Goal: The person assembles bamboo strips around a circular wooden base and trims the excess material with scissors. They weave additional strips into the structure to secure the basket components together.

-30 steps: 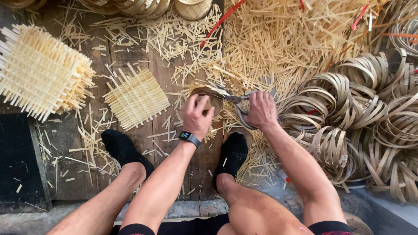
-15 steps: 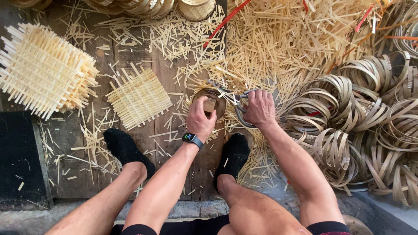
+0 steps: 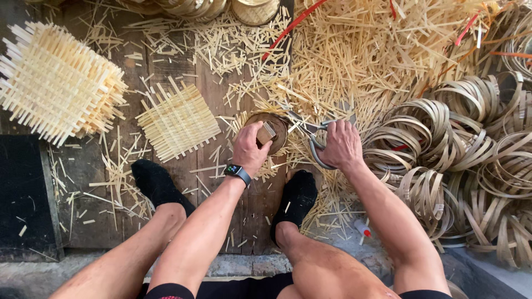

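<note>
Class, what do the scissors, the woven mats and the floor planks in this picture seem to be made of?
Scissors, in the right hand: likely steel, grey with a dull sheen. Woven mats: pale split strips, probably bamboo, matte and unpainted. Floor planks: weathered wood, dark with visible grain and seams.

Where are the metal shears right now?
In the right hand, centre of the head view: the grey metal shears reach toward the round woven bamboo piece under the left hand.

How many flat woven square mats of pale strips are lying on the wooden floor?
2. One thick woven mat, possibly a stack, lies at the far left. One thin mat lies left of the left hand. Loose strips may hide others.
</note>
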